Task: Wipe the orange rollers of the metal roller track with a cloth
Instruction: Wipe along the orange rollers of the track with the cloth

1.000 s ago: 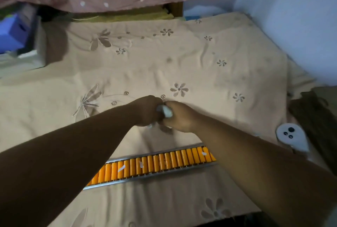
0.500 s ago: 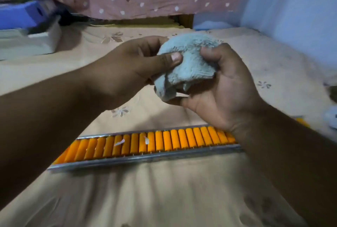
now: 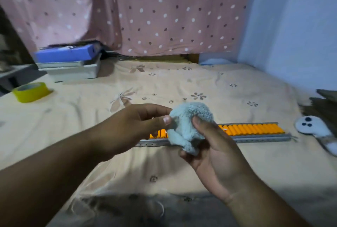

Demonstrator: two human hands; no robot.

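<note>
A metal roller track (image 3: 259, 138) with orange rollers (image 3: 255, 129) lies crosswise on the beige bedsheet, its middle hidden behind my hands. Above it I hold a bunched pale blue cloth (image 3: 189, 124). My right hand (image 3: 215, 152) cups the cloth from below, palm up, with the thumb pressed into it. My left hand (image 3: 135, 128) pinches the cloth's left edge between thumb and fingers. Both hands are raised off the track.
A yellow tape roll (image 3: 31, 91) sits at the far left. Stacked blue and white boxes (image 3: 71, 64) stand at the back left under a dotted pink curtain. A white controller (image 3: 313, 128) and a dark object (image 3: 322, 106) lie at the right, near the track's end.
The view tilted up and the track shifted right in frame. My hands moved lower and farther from the camera, still holding the cloth, which is now more bunched in the right hand.
</note>
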